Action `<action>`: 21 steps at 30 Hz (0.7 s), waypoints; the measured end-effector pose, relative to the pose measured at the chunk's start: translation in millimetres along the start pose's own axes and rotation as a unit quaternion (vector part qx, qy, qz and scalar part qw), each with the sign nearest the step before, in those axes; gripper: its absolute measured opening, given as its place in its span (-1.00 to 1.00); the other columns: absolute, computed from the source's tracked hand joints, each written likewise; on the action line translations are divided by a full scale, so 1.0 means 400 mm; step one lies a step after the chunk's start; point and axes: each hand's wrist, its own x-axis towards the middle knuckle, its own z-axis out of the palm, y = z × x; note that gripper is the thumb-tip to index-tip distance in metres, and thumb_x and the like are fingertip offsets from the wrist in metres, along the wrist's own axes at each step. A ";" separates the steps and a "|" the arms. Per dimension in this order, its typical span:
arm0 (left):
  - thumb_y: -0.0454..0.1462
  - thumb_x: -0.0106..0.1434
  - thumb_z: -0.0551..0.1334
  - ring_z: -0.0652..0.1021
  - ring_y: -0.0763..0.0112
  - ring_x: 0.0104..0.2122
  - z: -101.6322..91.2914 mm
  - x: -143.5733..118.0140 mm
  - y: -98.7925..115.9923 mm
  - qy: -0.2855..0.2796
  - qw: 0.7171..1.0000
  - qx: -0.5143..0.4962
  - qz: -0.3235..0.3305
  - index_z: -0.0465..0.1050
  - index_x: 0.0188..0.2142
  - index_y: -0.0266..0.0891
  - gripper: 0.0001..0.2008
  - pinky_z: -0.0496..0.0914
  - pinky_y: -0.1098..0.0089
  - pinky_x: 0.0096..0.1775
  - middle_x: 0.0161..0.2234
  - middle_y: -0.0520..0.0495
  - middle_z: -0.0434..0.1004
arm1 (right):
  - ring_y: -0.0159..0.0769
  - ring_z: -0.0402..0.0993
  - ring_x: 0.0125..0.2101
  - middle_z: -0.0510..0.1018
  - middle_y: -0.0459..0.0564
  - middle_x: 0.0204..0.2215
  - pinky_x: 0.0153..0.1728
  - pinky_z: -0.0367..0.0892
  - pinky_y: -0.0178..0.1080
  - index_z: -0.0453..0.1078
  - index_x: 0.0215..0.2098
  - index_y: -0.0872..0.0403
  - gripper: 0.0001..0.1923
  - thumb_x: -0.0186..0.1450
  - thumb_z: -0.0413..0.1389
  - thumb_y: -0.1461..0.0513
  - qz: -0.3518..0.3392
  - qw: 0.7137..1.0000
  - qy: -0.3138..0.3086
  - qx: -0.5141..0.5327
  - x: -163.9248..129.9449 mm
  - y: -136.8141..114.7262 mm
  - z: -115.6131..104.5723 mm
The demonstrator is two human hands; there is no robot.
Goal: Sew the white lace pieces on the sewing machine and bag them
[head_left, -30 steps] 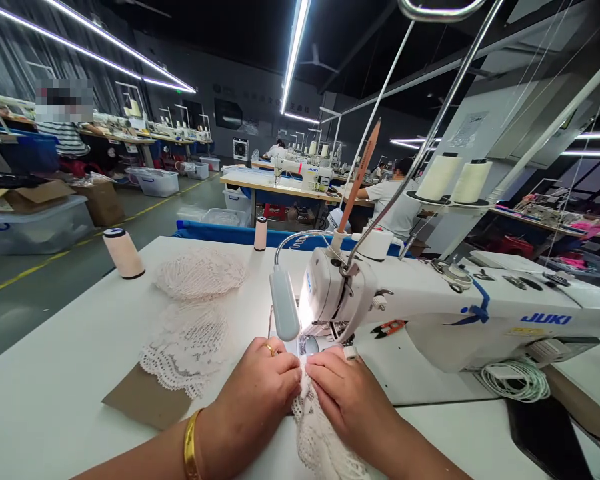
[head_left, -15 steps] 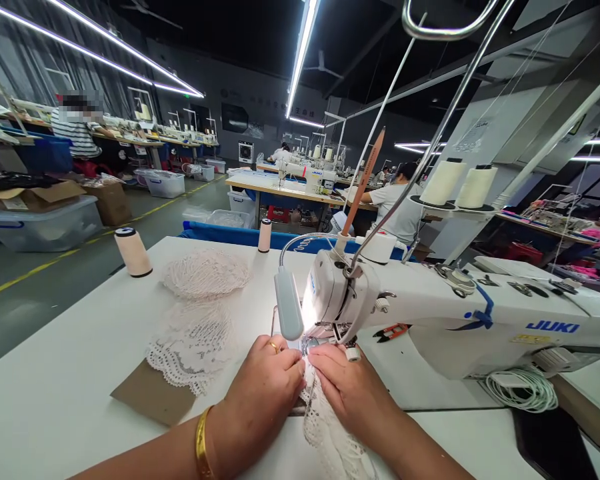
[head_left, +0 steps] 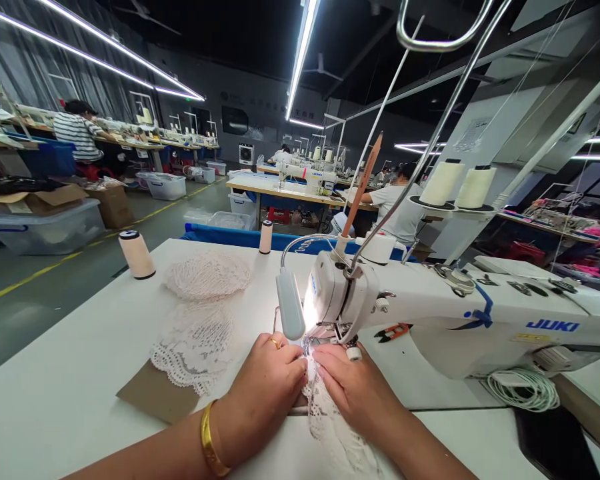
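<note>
Both hands edged forward; lace (head_left: 337,427) flat on white table (head_left: 55,393).

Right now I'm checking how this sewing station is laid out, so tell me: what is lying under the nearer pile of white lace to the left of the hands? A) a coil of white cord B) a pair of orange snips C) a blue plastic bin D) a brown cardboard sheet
D: the nearer lace pile lies partly on a flat brown cardboard sheet on the white table, left of the left hand.
</note>
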 end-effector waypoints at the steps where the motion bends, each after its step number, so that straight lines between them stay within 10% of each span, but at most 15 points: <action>1: -0.38 0.46 0.14 0.52 0.18 -0.28 0.000 0.001 -0.004 -0.007 1.000 -0.013 -0.004 0.44 -0.37 -0.19 -0.76 0.17 0.18 -0.28 -0.32 -0.01 0.58 | -0.03 0.56 -0.05 0.66 0.00 0.07 -0.07 0.45 -0.02 0.48 0.10 -0.05 -0.74 0.50 0.09 0.31 -0.003 1.000 -0.010 0.008 -0.005 -0.007 -0.007; 4: -0.34 0.50 0.09 0.53 0.19 -0.25 -0.002 0.001 -0.015 -0.030 0.997 -0.067 -0.019 0.52 -0.29 -0.17 -0.73 0.24 0.18 -0.24 -0.24 -0.05 0.58 | 0.01 0.54 -0.06 0.64 0.00 0.05 -0.07 0.42 -0.01 0.45 0.03 -0.05 -0.75 0.41 0.30 0.16 -0.029 0.999 -0.030 0.031 -0.017 -0.029 -0.021; 10: -0.48 0.28 0.13 0.50 0.25 -0.25 -0.025 0.013 -0.021 -0.077 0.988 -0.118 -0.060 0.51 -0.29 -0.18 -0.77 0.33 0.21 -0.20 -0.15 -0.08 0.58 | -0.16 0.53 -0.26 0.63 -0.07 -0.26 -0.22 0.36 -0.15 0.35 -0.15 -0.03 -0.80 0.56 -0.06 0.32 -0.014 0.996 0.053 0.065 -0.005 -0.026 0.001; 21: -0.35 0.39 0.20 0.50 0.29 -0.30 -0.009 0.027 -0.021 -0.038 0.983 -0.160 -0.084 0.49 -0.35 -0.23 -0.84 0.34 0.30 -0.25 -0.27 -0.06 0.53 | -0.19 0.52 -0.34 0.62 -0.07 -0.31 -0.40 0.30 -0.22 0.31 -0.21 -0.04 -0.78 0.60 -0.08 0.19 0.055 0.992 0.066 0.095 0.004 -0.013 0.014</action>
